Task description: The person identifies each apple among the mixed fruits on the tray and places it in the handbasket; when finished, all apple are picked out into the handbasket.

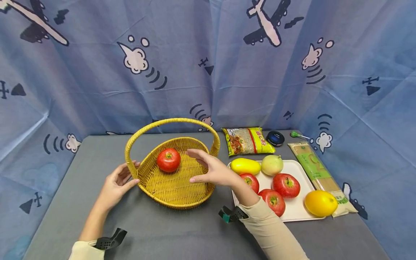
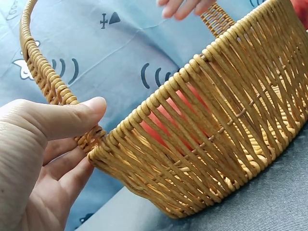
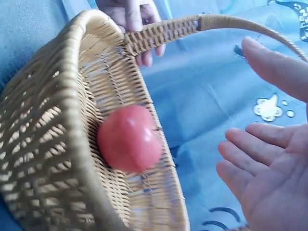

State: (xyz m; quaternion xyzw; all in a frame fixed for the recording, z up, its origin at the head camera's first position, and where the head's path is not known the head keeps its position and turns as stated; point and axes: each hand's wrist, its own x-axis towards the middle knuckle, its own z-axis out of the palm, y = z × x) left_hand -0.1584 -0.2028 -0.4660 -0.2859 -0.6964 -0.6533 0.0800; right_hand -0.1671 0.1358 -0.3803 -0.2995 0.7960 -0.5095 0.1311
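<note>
A yellow wicker basket (image 1: pixel 177 198) with a tall arched handle stands on the table, one red apple (image 1: pixel 168 160) inside it toward the back left. My left hand (image 1: pixel 116 184) pinches the basket at its left end, where the handle meets the rim. In the left wrist view the thumb (image 2: pixel 72 118) lies on the near side, the other fingers behind. Over the basket's right side is my right hand (image 1: pixel 212 169), thumb and fingers spread apart with nothing between them. The right wrist view shows its bare palm (image 3: pixel 279 183) beside the basket.
Right of the basket, a white tray (image 1: pixel 300 213) bears several red apples (image 1: pixel 286 185), a yellow mango (image 1: pixel 245 166), a pale green pear (image 1: pixel 272 165) and an orange-yellow lemon (image 1: pixel 321 204). Around it lie a yellow food packet (image 1: pixel 248 141), a dark round tin (image 1: pixel 275 138) and a noodle packet (image 1: pixel 320 173).
</note>
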